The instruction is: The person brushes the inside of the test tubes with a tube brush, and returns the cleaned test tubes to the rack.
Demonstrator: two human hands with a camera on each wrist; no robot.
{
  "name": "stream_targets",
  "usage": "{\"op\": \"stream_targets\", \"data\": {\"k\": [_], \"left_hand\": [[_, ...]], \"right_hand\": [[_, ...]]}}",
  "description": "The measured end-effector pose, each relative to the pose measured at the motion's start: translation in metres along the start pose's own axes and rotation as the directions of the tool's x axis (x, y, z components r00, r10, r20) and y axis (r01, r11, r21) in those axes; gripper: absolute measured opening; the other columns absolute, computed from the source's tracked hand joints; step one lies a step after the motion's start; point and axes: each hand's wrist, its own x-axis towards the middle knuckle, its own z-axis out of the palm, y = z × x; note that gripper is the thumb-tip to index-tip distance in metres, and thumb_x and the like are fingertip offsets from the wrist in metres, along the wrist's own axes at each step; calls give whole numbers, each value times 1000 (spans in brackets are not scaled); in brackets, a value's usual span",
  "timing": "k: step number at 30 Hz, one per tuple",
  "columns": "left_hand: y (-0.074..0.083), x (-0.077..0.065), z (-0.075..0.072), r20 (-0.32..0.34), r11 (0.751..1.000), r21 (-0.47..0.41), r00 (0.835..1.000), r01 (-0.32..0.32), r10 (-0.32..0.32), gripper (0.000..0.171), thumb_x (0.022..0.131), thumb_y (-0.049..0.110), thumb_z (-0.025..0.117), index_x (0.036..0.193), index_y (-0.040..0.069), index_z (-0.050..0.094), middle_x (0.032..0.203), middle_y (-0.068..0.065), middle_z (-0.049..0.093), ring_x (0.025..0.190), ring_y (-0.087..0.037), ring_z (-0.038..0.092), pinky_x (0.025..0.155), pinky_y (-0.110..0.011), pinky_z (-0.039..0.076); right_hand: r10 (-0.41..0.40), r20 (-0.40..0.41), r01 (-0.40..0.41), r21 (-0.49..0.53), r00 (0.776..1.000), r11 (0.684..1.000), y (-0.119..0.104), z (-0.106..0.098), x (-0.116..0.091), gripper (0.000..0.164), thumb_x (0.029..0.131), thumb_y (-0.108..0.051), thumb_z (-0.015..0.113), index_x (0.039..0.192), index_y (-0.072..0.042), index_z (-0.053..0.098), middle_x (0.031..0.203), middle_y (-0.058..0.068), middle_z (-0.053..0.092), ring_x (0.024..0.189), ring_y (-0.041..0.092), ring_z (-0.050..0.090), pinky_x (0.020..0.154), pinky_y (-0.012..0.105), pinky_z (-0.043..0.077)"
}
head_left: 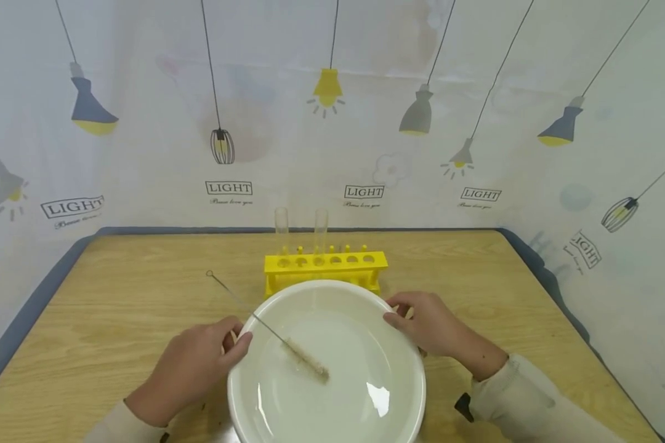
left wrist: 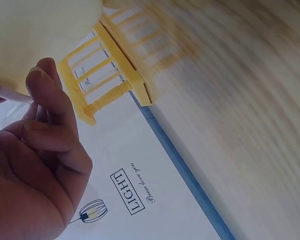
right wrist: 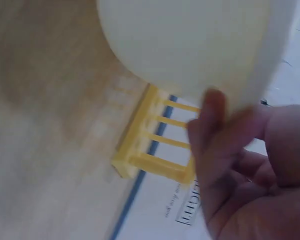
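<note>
A white basin [head_left: 354, 344] with water in it is held between my two hands in the head view. My left hand [head_left: 191, 363] grips the rim on the left, thumb over the edge and fingers curled beneath. On the opposite side, my right hand [head_left: 432, 323] pinches the rim the same way. A test tube brush [head_left: 305, 360] leans in the basin, its bristles inside and its wire handle crossing the left rim. In the wrist views the basin's outer wall [left wrist: 35, 35] [right wrist: 185, 45] shows above the fingers.
Right behind the basin stands a yellow test tube rack [head_left: 326, 263] with two clear test tubes [head_left: 281, 231] [head_left: 321, 231] upright in it. The wooden table [head_left: 144, 277] ends at a backdrop cloth [head_left: 288, 123] printed with lamps.
</note>
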Motion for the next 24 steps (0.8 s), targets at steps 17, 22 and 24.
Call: {"op": "stream_targets", "data": {"k": [17, 22, 24], "left_hand": [[-5, 5, -1, 98, 997, -76, 995, 19, -12, 19, 99, 39, 57, 85, 26, 55, 67, 14, 52, 56, -6, 44, 53, -25, 37], [-5, 5, 2, 91, 994, -106, 996, 25, -15, 19, 100, 39, 56, 86, 26, 54, 66, 14, 51, 55, -6, 43, 51, -24, 36], [-6, 5, 3, 90, 993, -115, 996, 24, -14, 19, 100, 39, 56, 86, 27, 53, 66, 15, 51, 54, -6, 42, 51, -24, 36]], "right_hand": [[-106, -44, 101, -100, 993, 990, -54, -26, 85, 38, 96, -33, 67, 130, -16, 63, 106, 4, 68, 92, 20, 65, 74, 30, 58], [-102, -30, 99, -74, 994, 992, -63, -20, 100, 41, 96, -33, 69, 133, -19, 61, 108, 3, 68, 95, 21, 65, 75, 31, 58], [-99, -28, 97, -55, 995, 994, -66, -17, 105, 41, 95, -33, 69, 133, -19, 60, 109, 3, 68, 95, 20, 65, 74, 30, 58]]}}
